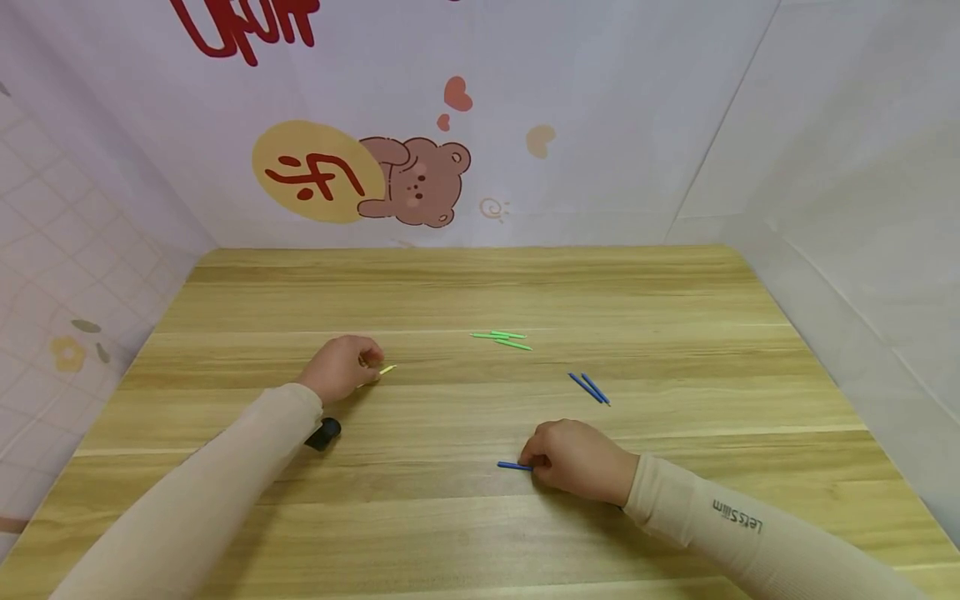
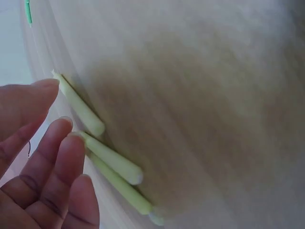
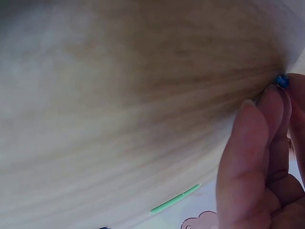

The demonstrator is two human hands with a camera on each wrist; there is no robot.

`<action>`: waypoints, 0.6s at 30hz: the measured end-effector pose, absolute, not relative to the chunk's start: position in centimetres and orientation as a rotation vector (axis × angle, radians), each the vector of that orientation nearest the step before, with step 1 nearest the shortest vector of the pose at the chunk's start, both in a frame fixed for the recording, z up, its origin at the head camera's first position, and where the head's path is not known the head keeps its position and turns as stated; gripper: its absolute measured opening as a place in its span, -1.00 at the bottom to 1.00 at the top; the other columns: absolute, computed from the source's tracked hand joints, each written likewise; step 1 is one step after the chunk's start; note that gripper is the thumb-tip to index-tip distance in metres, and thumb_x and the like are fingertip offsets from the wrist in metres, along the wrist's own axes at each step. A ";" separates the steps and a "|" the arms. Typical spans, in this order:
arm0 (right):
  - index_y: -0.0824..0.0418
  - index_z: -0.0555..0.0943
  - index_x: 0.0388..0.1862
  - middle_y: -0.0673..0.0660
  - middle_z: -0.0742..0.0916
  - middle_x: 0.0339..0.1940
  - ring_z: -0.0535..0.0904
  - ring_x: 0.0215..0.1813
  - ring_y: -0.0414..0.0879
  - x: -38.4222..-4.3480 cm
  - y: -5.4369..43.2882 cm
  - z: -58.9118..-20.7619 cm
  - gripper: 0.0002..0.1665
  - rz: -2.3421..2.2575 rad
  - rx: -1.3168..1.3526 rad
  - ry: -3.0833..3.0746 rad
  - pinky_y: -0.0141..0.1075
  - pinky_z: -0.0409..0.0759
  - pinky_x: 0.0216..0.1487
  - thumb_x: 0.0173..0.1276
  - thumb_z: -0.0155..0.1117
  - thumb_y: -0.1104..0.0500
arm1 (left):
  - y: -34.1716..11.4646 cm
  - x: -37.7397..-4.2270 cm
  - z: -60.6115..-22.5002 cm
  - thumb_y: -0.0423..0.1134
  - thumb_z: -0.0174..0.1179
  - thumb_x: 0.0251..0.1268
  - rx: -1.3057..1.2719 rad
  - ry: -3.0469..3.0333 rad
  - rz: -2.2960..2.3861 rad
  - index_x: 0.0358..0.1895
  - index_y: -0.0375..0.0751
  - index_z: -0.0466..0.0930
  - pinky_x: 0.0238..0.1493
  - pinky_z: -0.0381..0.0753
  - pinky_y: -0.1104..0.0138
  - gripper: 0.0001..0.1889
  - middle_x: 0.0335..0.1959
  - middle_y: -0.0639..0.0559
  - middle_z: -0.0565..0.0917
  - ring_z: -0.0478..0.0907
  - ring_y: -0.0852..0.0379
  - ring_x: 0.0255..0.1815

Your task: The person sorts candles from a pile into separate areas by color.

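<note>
My left hand [image 1: 341, 368] is low over the left part of the table, its fingers slightly bent and apart. Under and beside them lie thin yellow candles; the left wrist view shows one upper candle [image 2: 80, 106] and two lower ones, a shorter candle [image 2: 116, 164] and a longer candle [image 2: 121, 186], close together. Nothing is visible between that thumb and fingers. Near the front, my right hand [image 1: 581, 460] pinches a blue candle [image 1: 512, 466] by one end, the rest pointing left along the tabletop. In the right wrist view only the blue candle's end [image 3: 282, 81] shows.
Three green candles [image 1: 513, 344] lie together at mid-table. Two blue candles [image 1: 586, 388] lie side by side beyond my right hand. A black object [image 1: 324, 434] shows by my left wrist. The wooden table [image 1: 465, 283] meets a printed cloth wall [image 1: 570, 200] at the back.
</note>
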State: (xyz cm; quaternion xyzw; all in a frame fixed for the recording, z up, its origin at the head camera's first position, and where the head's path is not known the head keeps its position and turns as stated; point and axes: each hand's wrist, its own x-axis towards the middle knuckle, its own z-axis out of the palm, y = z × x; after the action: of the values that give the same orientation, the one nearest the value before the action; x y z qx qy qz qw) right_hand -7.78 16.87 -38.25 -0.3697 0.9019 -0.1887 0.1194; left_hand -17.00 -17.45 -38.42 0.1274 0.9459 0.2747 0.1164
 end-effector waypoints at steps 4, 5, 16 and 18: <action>0.14 0.76 -0.34 -0.10 0.72 -0.39 0.59 -0.28 -0.30 -7.8 16.8 -38.1 -0.75 -0.551 -1.087 2.637 -0.39 0.56 -0.23 0.04 0.32 0.42 | -17.5 -17.0 -38.5 -0.43 0.31 0.14 0.358 2.759 0.808 -0.15 -0.34 0.62 -0.09 0.53 0.10 -0.81 -0.26 -0.12 0.65 0.55 -0.03 -0.19; 0.14 0.76 -0.34 -0.10 0.72 -0.39 0.59 -0.28 -0.30 -7.8 16.8 -38.1 -0.75 -0.554 -1.089 2.635 -0.39 0.56 -0.23 0.04 0.32 0.42 | -17.5 -17.1 -38.5 -0.44 0.31 0.14 0.360 2.759 0.810 -0.16 -0.34 0.62 -0.09 0.53 0.10 -0.81 -0.27 -0.12 0.65 0.54 -0.03 -0.20; 0.16 0.74 -0.36 -0.12 0.69 -0.43 0.50 -0.35 -0.34 -8.1 16.8 -38.4 -0.75 -0.600 -1.054 2.597 -0.44 0.50 -0.28 0.03 0.31 0.44 | -17.9 -17.3 -38.9 -0.47 0.30 0.13 0.368 2.743 0.836 -0.20 -0.33 0.62 -0.09 0.52 0.09 -0.84 -0.28 -0.12 0.65 0.55 -0.03 -0.21; 0.16 0.74 -0.37 -0.14 0.68 -0.45 0.46 -0.37 -0.35 -8.2 16.8 -38.3 -0.76 -0.607 -1.037 2.589 -0.45 0.48 -0.30 0.03 0.31 0.44 | -17.9 -17.3 -39.0 -0.47 0.30 0.13 0.372 2.742 0.840 -0.20 -0.33 0.62 -0.09 0.53 0.09 -0.84 -0.28 -0.12 0.65 0.55 -0.03 -0.20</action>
State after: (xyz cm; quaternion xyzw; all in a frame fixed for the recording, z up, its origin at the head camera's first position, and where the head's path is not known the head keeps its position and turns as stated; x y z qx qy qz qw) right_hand -8.17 16.75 -38.34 -0.3596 0.8978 -0.2103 0.1430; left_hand -17.28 -17.94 -39.01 0.1276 0.9408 0.2881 0.1247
